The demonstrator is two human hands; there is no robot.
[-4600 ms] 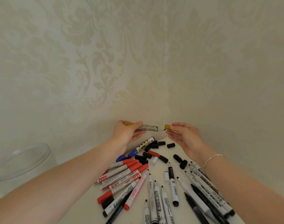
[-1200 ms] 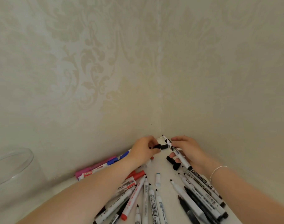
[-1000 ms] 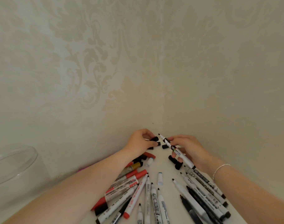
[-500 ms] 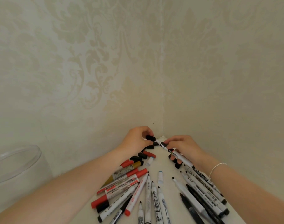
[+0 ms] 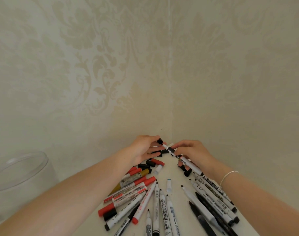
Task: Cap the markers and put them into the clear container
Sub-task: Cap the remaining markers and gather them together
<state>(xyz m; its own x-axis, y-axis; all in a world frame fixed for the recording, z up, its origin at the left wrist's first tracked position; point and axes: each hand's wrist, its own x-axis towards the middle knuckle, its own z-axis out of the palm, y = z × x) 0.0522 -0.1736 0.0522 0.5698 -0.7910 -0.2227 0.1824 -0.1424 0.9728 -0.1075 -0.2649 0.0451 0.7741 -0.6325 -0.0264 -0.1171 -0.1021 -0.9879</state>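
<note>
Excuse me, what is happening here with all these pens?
A person is capping markers. The right hand holds a white marker with its tip bare, and the left hand pinches a black cap just beside that tip, not yet pushed on. Many other markers and loose caps lie on the table. The clear container stands to the left; nothing shows inside it.

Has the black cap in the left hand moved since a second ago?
Yes. The black cap was down among the loose caps; now it is lifted, nearer the wall corner.
</note>
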